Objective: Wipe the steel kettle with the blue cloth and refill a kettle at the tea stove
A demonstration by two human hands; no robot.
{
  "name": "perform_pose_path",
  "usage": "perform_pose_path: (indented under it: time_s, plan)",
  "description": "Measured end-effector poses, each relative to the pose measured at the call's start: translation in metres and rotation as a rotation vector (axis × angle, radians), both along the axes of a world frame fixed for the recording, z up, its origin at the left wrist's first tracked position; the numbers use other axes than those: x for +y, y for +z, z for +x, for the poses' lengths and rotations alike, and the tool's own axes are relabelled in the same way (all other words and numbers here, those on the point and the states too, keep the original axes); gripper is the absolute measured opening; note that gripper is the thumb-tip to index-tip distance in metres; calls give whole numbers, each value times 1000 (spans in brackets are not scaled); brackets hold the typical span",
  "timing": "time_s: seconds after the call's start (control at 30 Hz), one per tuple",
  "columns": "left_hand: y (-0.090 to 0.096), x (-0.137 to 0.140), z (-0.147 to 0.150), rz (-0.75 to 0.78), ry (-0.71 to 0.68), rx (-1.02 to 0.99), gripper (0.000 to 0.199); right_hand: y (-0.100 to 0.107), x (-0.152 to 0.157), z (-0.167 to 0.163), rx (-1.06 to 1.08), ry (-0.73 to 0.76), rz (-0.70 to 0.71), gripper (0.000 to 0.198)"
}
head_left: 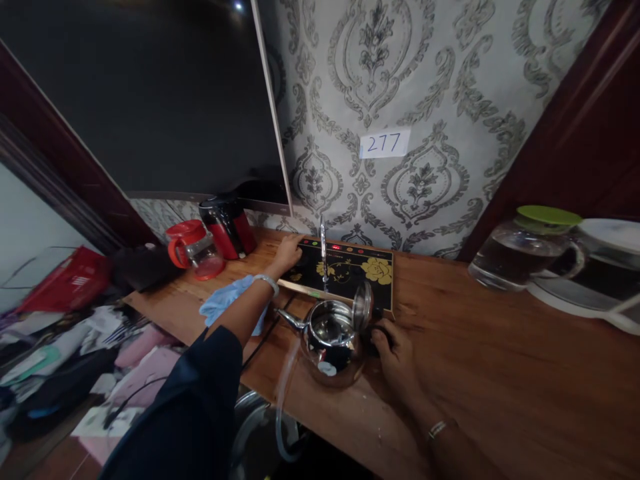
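A shiny metal kettle (333,353) with a spout pointing left stands near the front edge of the wooden counter. Its lid (363,307) is tilted up on the handle side. My right hand (395,350) is closed round the dark handle, which it partly hides. Behind the kettle lies a black tea stove panel (343,263) with gold flowers and a lit red display. A curved chrome spout (323,250) rises from this panel. My left hand (289,253) reaches to the panel's back left corner, fingers stretched beside the row of buttons, holding nothing visible.
A blue cloth (227,300) lies under my left forearm. Left stand a red-lidded glass jug (197,250) and a red-black appliance (229,227). A green-lidded water pitcher (525,250) is at right. A clear hose (283,407) hangs over the counter's front edge.
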State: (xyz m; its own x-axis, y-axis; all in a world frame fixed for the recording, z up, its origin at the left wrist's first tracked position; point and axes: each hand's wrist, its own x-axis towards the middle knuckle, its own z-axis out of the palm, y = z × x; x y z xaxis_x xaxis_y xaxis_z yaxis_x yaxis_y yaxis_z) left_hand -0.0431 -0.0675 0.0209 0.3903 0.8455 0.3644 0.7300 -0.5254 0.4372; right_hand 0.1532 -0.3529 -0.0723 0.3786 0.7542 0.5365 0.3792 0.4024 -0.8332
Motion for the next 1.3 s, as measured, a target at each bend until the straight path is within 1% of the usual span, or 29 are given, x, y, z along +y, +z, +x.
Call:
perform_pose_path:
  time_s: [0.1,0.17,0.23,0.27,0.33,0.37,0.43,0.5,0.57,0.63,0.7,0.83,0.97,1.1,1.3]
  plan:
    - [-3,-28,-19,-19,41,-141,56,0,2,0,20,19,-7,33]
    - [-7,-55,-35,-45,70,-280,52,0,3,0,39,41,-12,34]
    - [-14,-90,-49,-107,101,-699,43,1,3,0,53,59,-14,34]
    - [-18,-111,-55,-105,125,-838,41,1,3,0,58,65,-15,33]
    - [-32,-156,-61,-54,182,-987,41,3,4,0,62,79,-17,33]
    - [-40,-179,-61,-23,205,-1014,42,3,4,1,61,85,-18,34]
    - [-60,-223,-56,7,213,-977,46,4,5,1,59,91,-14,34]
    - [-80,-257,-47,26,203,-849,55,5,5,1,60,95,-8,33]
    - [-96,-279,-36,84,200,-688,67,5,5,2,64,100,-7,32]
    - [-106,-289,-29,129,193,-537,79,5,5,2,66,108,-12,32]
    - [-109,-290,-25,136,198,-417,84,5,4,2,63,125,-19,31]
    - [-110,-285,-26,131,215,-314,78,5,2,3,62,170,-27,28]
    - [-114,-288,-24,175,218,-305,73,5,2,2,55,190,-32,28]
    - [-122,-295,-15,189,206,-366,70,5,4,2,60,190,-29,28]
    - [-126,-299,2,193,220,-475,80,3,5,2,48,178,-13,30]
